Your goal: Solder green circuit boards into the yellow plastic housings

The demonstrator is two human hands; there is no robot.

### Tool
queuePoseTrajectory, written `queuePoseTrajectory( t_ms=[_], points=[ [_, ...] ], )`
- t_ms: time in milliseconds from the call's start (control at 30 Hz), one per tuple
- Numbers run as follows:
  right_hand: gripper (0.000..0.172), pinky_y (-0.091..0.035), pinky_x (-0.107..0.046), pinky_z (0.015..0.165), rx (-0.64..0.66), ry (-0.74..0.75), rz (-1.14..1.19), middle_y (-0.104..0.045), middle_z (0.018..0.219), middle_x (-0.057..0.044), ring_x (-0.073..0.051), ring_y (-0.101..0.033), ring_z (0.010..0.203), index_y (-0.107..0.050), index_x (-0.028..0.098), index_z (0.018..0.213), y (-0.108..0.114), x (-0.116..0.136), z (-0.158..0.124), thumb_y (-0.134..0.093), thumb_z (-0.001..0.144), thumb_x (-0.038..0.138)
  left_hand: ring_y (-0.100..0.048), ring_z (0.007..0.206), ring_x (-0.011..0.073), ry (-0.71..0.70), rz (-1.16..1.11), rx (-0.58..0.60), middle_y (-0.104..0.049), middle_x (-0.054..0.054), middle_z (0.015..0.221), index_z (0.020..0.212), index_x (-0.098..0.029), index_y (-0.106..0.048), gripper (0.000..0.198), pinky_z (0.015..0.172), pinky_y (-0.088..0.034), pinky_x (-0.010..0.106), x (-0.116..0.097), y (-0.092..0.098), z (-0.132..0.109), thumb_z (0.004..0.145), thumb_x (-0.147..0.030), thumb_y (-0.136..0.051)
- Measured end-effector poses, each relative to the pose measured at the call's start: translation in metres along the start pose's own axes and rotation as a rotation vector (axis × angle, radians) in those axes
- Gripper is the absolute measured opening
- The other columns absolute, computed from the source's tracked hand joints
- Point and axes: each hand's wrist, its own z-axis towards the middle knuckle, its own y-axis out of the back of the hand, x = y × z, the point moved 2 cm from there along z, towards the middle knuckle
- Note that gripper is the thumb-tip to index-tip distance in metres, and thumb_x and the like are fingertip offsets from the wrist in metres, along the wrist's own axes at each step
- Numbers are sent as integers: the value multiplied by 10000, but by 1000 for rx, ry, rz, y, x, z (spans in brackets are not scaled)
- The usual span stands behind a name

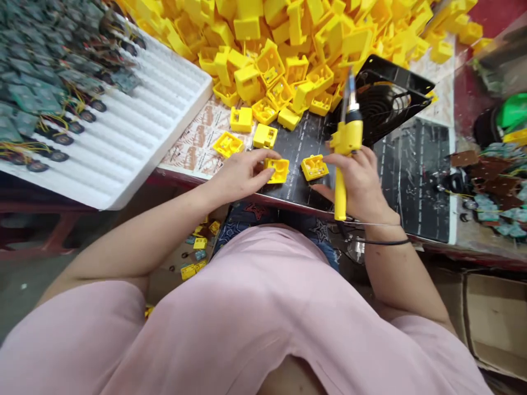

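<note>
My left hand pinches a small open yellow housing between thumb and fingers at the table's front edge. Metal pieces show inside it. In my right hand is a yellow soldering iron, its tip pointing up and away from me, slightly blurred. A second yellow housing lies open side up on the black mat, close to my right fingertips. Beyond my left hand, more yellow housings rest on the table.
A large heap of yellow housings covers the back. A black fan stands behind my right hand. At left, a white foam tray carries green circuit boards with wires. More boards lie at right.
</note>
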Motion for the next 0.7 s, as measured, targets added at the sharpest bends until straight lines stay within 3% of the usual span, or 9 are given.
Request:
queuePoseTrajectory(
  t_ms=[67, 133, 200, 300, 400, 467, 533, 633, 700],
  points=[
    [380, -486, -550, 1239, 88, 55, 34, -773, 1390, -85, -320, -716, 1300, -631, 284, 1371, -7, -3, 6, -762, 1024, 365, -739, 1239, 315, -46, 203, -43, -769, 178, 1397, 1397, -115, -758, 498, 1122, -584, 474, 5, -6, 12, 1053, -359, -493],
    [324, -528, -491, 1184, 137, 68, 23, -796, 1334, -74, -284, -750, 1222, -639, 266, 1354, -16, -4, 9, -716, 1043, 317, -675, 1363, 362, -92, 336, -57, -737, 208, 1459, 1398, -98, -766, 509, 1206, -529, 535, 6, -15, 16, 1087, -372, -471],
    [289, -566, -434, 1036, 126, 40, -18, -820, 1211, -72, -265, -773, 1076, -650, 247, 1358, -21, 0, 8, -673, 1088, 348, -691, 1311, 369, -111, 409, -41, -772, 212, 1371, 1409, -89, -762, 521, 1165, -548, 551, 2, -25, 17, 1117, -377, -440],
    [319, -521, -396, 844, 48, -35, -113, -818, 1043, -79, -264, -751, 894, -678, 230, 1333, -21, 8, 0, -641, 1126, 470, -706, 1233, 380, -114, 474, 6, -797, 206, 1275, 1407, -101, -765, 540, 1075, -569, 568, -7, -31, 18, 1140, -385, -391],
    [391, -498, -374, 784, 6, -54, -159, -818, 1023, -75, -245, -734, 828, -703, 241, 1292, -11, 9, -11, -691, 1090, 575, -680, 1298, 390, -110, 510, -5, -770, 201, 1377, 1467, -139, -741, 571, 1088, -546, 589, -6, -19, 26, 1159, -398, -336],
    [464, -527, -378, 810, 3, -44, -132, -826, 1083, -76, -246, -745, 853, -691, 257, 1328, -5, 6, -14, -740, 1048, 624, -643, 1386, 401, -85, 543, -21, -726, 197, 1487, 1554, -148, -681, 560, 1140, -519, 604, 1, -3, 35, 1139, -331, -351],
    [512, -571, -422, 920, 4, -12, -58, -825, 1188, -91, -282, -774, 993, -666, 271, 1367, -4, 4, -11, -761, 1026, 640, -607, 1443, 426, -65, 585, 43, -683, 206, 1558, 1620, -137, -617, 583, 1175, -500, 617, 11, 11, 46, 1080, -263, -438],
    [525, -543, -528, 1159, 53, 81, 105, -796, 1341, -124, -337, -738, 1296, -641, 272, 1401, -17, 12, 3, -789, 1016, 596, -595, 1432, 467, -39, 643, 202, -668, 246, 1546, 1646, -123, -588, 642, 1168, -507, 625, 18, 24, 63, 1020, -264, -565],
    [481, -530, -537, 1196, 105, 107, 169, -795, 1355, -118, -329, -724, 1343, -642, 276, 1412, -32, 19, 11, -801, 1028, 517, -632, 1357, 458, -30, 648, 249, -693, 252, 1463, 1642, -131, -598, 659, 1149, -523, 603, 17, 29, 69, 1005, -296, -619]
  ],
)
